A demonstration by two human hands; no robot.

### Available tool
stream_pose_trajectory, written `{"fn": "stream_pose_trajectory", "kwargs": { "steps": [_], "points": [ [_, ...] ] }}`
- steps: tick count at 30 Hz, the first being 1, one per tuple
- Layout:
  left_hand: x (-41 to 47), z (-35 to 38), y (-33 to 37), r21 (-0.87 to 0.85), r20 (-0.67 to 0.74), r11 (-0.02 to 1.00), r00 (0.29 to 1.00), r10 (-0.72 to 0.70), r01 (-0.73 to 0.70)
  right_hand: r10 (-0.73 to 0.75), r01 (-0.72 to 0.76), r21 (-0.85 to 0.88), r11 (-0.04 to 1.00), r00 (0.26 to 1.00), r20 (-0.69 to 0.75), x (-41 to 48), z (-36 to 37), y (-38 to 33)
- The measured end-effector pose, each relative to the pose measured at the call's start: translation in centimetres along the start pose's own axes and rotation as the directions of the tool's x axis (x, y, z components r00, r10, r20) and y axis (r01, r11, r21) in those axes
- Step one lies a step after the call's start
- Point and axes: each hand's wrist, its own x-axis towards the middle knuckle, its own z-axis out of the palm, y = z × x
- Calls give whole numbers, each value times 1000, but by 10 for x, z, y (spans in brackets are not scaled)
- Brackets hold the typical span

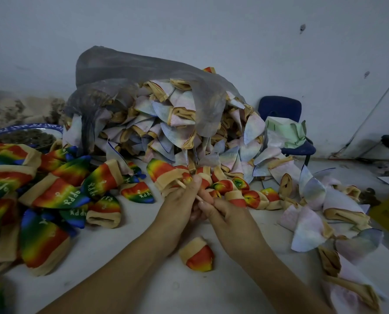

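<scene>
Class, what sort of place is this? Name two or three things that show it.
Probably a small piecework workshop. A bag spills pale fabric pieces onto the table, rainbow pieces pile beside it, and the left hand grips a rainbow piece while the right hand pinches a stick poked into it.

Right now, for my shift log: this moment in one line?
left hand holds rainbow fabric piece | right hand grips wooden stick | stick tip in piece | plastic bag behind
</scene>
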Motion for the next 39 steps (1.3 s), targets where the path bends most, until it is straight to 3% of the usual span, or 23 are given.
{"fn": "stream_pose_trajectory", "kwargs": {
  "steps": [4,8,13,18,23,28,31,35,39],
  "points": [
    [0,-8,0,171,-22,981,995,100,-95,3,0,33,999,995,-102,3,-11,3],
    [3,-11,0,303,-143,947,978,151,-101,-2,4,18,1000,992,-128,3,-16,3],
    [6,-18,4,119,-254,991,963,84,-55,-27,21,-47,999,992,-127,1,-17,6],
    [2,-20,5,88,-105,985,982,159,-150,-32,26,-112,993,998,-47,0,-16,8],
    [4,-24,7,99,-183,981,966,181,-165,-107,115,-222,968,993,46,3,-30,16],
    [3,-20,7,182,-95,970,979,182,-162,-170,188,-308,933,982,84,6,-48,20],
    [4,-18,7,220,-103,958,972,210,-184,-141,158,-275,948,987,80,3,-45,13],
    [7,-15,4,294,-241,946,948,210,-135,-73,69,-219,973,997,-11,-8,-23,0],
    [7,-8,5,430,-295,897,923,247,-102,70,-71,-25,997,996,-61,-14,3,-12]
  ]
}}
